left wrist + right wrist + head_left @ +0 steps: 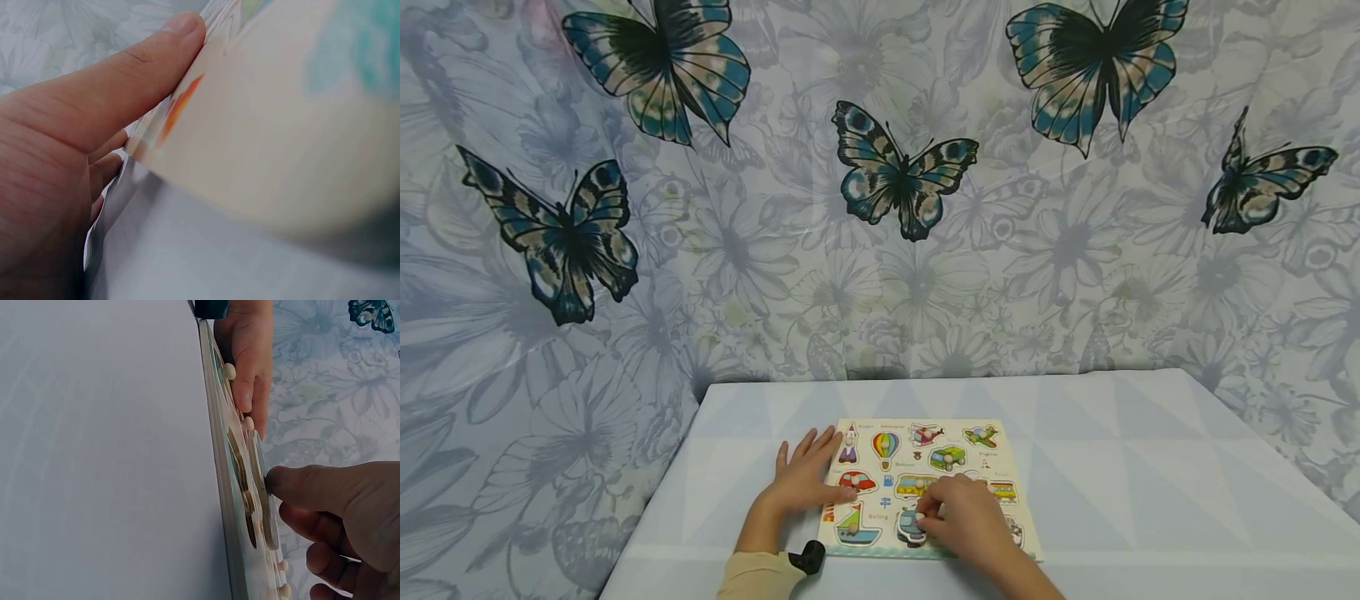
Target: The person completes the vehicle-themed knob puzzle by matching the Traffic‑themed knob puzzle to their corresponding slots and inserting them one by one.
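A wooden peg puzzle board (925, 483) is seen lying flat on the desk (1150, 467), near the desk's front edge. The left hand (805, 479) is laid flat on the board's left side, fingers straight and spread, with the thumb (125, 75) pressed along the board's edge; nothing is gripped by it. The right hand (962, 517) is held over the board's front row, where a grey-blue puzzle piece (911, 527) is pinched between thumb and curled fingers. In the right wrist view that piece (262, 487) is seen tilted up out of the board's surface, the thumb tip against its face.

The piece is judged to be light, stiff and thin, not fragile, with a smooth printed face that may slip; a small pale knob on each piece is probably the surest place to be gripped. The board serves as a shallow tray: its cut-outs are filled with a rocket (848, 446), a hot-air balloon (885, 447), a helicopter (927, 434), a red car (857, 481) and a sailing boat (854, 527), all seated flush.
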Demonstrator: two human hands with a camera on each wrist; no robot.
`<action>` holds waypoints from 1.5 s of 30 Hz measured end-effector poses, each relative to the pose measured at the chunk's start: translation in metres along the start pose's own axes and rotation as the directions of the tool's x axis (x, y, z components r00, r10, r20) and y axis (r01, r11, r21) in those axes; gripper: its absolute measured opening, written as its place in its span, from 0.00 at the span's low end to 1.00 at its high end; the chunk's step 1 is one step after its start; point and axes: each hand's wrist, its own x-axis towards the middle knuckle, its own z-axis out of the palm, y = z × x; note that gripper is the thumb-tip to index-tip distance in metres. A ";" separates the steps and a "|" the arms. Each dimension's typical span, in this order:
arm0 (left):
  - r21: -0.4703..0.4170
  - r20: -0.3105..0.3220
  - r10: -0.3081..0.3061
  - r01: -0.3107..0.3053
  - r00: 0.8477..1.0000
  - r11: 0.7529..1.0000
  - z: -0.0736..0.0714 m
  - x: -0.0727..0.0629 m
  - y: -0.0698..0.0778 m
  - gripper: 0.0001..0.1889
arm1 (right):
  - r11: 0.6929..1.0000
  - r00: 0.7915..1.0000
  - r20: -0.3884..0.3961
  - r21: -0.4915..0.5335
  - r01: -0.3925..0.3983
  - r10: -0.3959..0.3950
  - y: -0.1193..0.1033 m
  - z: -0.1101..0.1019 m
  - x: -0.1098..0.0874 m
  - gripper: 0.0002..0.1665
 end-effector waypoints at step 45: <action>0.008 -0.001 -0.003 0.003 1.000 1.000 0.001 0.000 0.001 0.57 | 0.975 0.983 0.170 0.195 -0.108 0.075 0.002 0.009 -0.004 0.09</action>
